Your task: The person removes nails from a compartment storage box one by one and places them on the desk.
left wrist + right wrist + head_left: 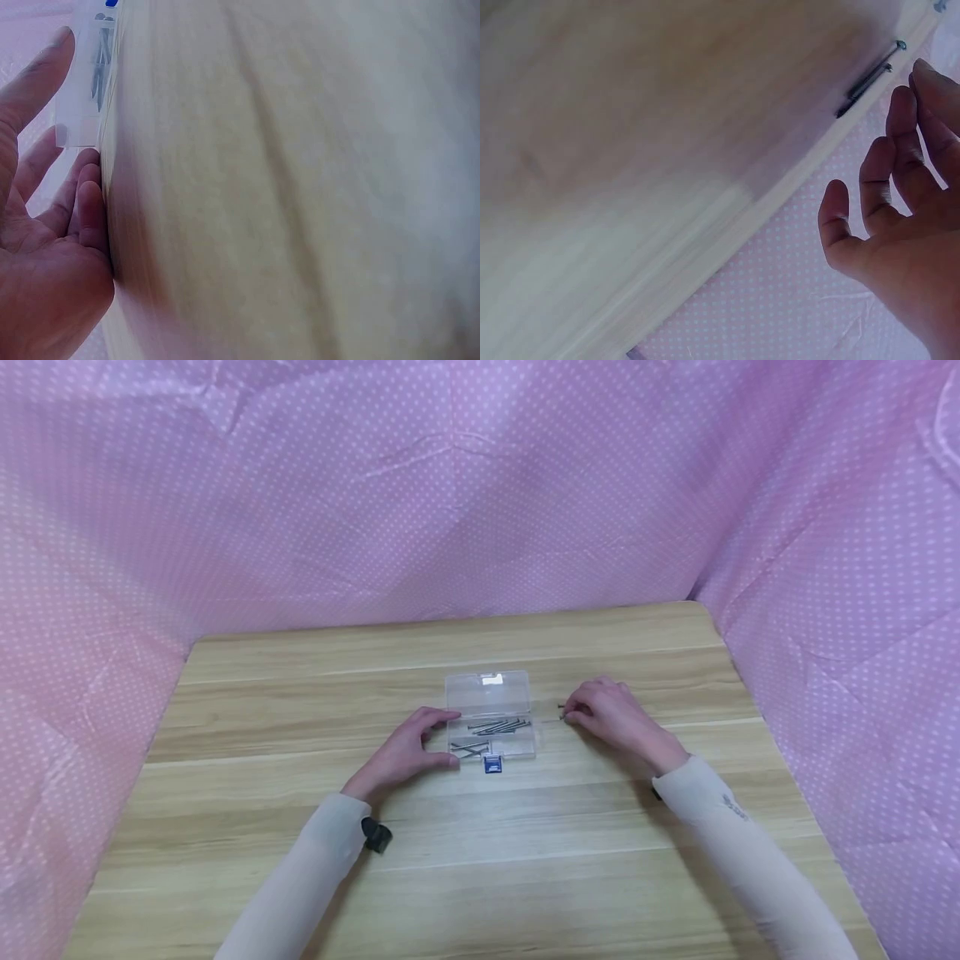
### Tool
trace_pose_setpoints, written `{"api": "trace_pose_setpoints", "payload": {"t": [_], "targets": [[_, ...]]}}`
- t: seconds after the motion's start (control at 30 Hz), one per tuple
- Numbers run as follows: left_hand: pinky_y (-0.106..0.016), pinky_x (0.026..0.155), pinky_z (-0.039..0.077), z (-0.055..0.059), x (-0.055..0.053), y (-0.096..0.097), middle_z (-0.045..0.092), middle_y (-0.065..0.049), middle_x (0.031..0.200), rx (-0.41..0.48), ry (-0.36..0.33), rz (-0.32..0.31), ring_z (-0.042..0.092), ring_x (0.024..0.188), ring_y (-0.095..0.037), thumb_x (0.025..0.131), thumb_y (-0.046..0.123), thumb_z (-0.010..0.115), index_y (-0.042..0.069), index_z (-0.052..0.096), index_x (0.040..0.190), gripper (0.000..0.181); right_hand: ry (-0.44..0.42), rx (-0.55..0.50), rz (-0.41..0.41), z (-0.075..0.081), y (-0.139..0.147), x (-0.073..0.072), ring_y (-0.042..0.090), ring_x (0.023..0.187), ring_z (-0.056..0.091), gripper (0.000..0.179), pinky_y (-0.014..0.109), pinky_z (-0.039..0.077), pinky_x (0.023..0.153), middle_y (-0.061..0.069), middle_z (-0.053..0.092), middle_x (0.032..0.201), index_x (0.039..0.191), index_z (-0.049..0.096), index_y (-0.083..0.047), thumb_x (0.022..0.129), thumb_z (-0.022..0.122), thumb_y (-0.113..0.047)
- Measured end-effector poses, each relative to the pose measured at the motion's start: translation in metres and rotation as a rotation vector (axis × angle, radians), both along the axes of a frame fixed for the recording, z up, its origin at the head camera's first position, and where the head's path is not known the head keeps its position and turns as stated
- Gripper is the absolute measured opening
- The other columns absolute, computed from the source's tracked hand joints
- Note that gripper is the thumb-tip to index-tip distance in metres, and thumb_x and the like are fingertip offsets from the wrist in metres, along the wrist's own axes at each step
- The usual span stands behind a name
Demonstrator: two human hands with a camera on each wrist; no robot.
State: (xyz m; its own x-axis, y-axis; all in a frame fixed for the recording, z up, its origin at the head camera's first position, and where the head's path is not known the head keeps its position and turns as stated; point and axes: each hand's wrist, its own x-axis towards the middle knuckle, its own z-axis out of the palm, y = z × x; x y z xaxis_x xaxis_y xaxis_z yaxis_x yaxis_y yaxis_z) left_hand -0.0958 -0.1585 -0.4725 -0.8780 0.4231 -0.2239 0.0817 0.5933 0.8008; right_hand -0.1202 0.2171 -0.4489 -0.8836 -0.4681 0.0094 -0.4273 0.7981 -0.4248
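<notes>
A clear plastic box (512, 749) with its lid (487, 693) folded back stands on the table. Several long metal screws (498, 727) lie inside, in a rear and a front group. My left hand (405, 752) holds the box's left end, thumb at the front corner and index finger at the back edge. To the right of the box, my right hand (611, 714) is low over the table, thumb and index tips close together. Beside those fingertips two loose screws (870, 80) lie on the wood. Nothing shows between the fingers.
A blue latch (492, 765) sticks out at the front of the box. The wooden table (480, 877) is bordered at the back and sides by pink dotted cloth (450, 527). Another screw head (940, 6) shows at the right wrist view's top corner.
</notes>
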Motion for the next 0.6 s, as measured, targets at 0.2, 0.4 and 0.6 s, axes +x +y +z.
{"api": "trace_pose_setpoints", "payload": {"t": [0.2,0.4,0.6], "targets": [[-0.050,0.115,0.038,0.000,0.000,0.000,0.052,0.002,0.144,0.001,-0.008,0.003,0.049,0.132,-0.025,0.081,0.037,0.090,0.032,0.055,0.149,0.077,0.027,-0.055,-0.011,0.007,-0.002,0.006,0.029,0.104,0.061,0.011,0.050,0.046,0.089,0.006,0.075,0.105,0.104,0.077,-0.011,0.094,0.077,-0.016],[-0.050,0.113,0.040,0.000,0.000,0.000,0.052,0.002,0.142,0.000,-0.006,0.001,0.049,0.129,-0.024,0.081,0.036,0.090,0.031,0.055,0.149,0.077,0.085,-0.130,-0.009,0.012,-0.006,0.014,0.030,0.105,0.063,0.014,0.053,0.047,0.096,0.007,0.074,0.105,0.106,0.076,-0.008,0.092,0.077,-0.010],[-0.051,0.113,0.041,0.002,0.002,0.001,0.052,0.001,0.143,-0.010,-0.006,0.006,0.049,0.131,-0.025,0.081,0.036,0.090,0.031,0.055,0.150,0.077,0.127,-0.233,0.007,0.013,-0.010,0.021,0.029,0.101,0.064,0.013,0.051,0.049,0.094,0.007,0.074,0.101,0.102,0.075,-0.007,0.089,0.079,-0.004]]}}
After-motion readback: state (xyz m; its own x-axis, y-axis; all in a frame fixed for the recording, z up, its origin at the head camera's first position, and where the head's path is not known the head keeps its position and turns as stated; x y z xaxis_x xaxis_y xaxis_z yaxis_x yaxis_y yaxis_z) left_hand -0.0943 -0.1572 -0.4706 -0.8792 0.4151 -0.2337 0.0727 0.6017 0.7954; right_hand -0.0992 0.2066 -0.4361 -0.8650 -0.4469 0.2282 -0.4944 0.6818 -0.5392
